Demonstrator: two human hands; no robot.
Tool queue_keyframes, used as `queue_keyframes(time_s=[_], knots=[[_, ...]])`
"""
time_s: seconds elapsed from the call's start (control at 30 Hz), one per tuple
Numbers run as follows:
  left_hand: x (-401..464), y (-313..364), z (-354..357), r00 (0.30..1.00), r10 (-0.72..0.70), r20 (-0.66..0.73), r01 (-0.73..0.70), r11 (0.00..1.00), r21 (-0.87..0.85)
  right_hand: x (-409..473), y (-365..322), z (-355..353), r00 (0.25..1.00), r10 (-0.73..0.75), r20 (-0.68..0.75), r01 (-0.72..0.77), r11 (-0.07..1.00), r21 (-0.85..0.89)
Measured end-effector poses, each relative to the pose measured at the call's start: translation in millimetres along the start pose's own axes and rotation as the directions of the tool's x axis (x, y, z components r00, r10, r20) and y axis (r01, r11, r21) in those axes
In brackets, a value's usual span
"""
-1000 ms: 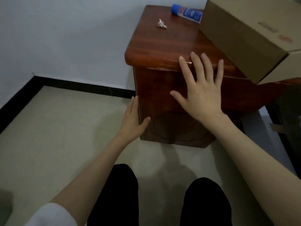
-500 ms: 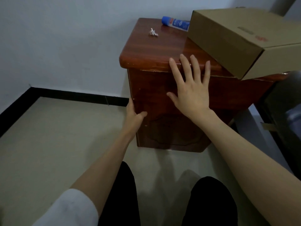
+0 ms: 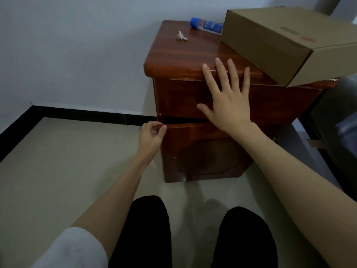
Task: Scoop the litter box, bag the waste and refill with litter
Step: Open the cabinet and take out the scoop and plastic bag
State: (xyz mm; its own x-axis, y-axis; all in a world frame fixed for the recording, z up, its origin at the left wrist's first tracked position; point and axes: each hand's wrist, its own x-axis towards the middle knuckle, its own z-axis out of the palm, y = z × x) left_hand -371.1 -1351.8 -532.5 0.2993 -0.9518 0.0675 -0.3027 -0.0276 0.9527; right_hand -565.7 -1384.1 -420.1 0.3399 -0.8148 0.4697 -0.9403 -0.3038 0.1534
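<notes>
A dark red wooden nightstand (image 3: 179, 62) stands against the white wall. Its lower door (image 3: 202, 151) is ajar, with a dark gap showing along its top edge. My left hand (image 3: 151, 135) pinches the door's upper left corner with curled fingers. My right hand (image 3: 226, 99) lies flat with spread fingers on the cabinet's upper front, fingertips reaching the top edge. No litter box, scoop, bag or litter is in view.
A cardboard box (image 3: 286, 43) sits on the nightstand's right side, overhanging its front. A blue and white tube (image 3: 206, 26) and a crumpled bit of paper (image 3: 181, 35) lie on top. Pale tiled floor (image 3: 67, 161) spreads left. Dark furniture (image 3: 336, 117) stands at right. My knees (image 3: 150, 229) are below.
My left hand went from lying on the cabinet's left edge to pinching the lower door's top corner, and the door came ajar. My right hand stays pressed on the front.
</notes>
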Motion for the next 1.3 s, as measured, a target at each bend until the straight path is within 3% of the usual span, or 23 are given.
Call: queue_keyframes(time_s=[0.17,0.33,0.53,0.83,1.0,1.13,1.3], knots=[[-19,-11,-13,0.997,0.034,0.066,-0.034,0.999,-0.009,-37,-26,5,0.999,-0.007,0.041,0.0,0.987,0.159],[-39,-10,-22,0.983,0.091,0.16,-0.094,0.995,0.016,-86,-49,28,0.932,0.015,0.361,-0.136,0.94,0.313],[-78,-7,-24,0.963,0.133,0.235,-0.141,0.99,0.019,-117,-49,27,0.953,0.074,0.293,-0.177,0.923,0.342],[-146,-3,-1,0.943,0.289,0.168,-0.28,0.957,-0.074,-170,-28,25,0.992,-0.01,0.128,-0.045,0.906,0.42],[-183,18,12,0.92,0.189,0.344,-0.188,0.982,-0.035,-196,-7,6,0.981,-0.05,0.187,-0.043,0.884,0.465],[-210,32,27,0.904,0.149,0.401,-0.164,0.986,0.003,-217,3,-9,0.982,-0.039,0.183,-0.065,0.846,0.53],[-252,39,61,0.866,-0.025,0.499,0.027,1.0,0.004,-246,32,-26,0.963,-0.016,0.268,-0.16,0.766,0.623]])
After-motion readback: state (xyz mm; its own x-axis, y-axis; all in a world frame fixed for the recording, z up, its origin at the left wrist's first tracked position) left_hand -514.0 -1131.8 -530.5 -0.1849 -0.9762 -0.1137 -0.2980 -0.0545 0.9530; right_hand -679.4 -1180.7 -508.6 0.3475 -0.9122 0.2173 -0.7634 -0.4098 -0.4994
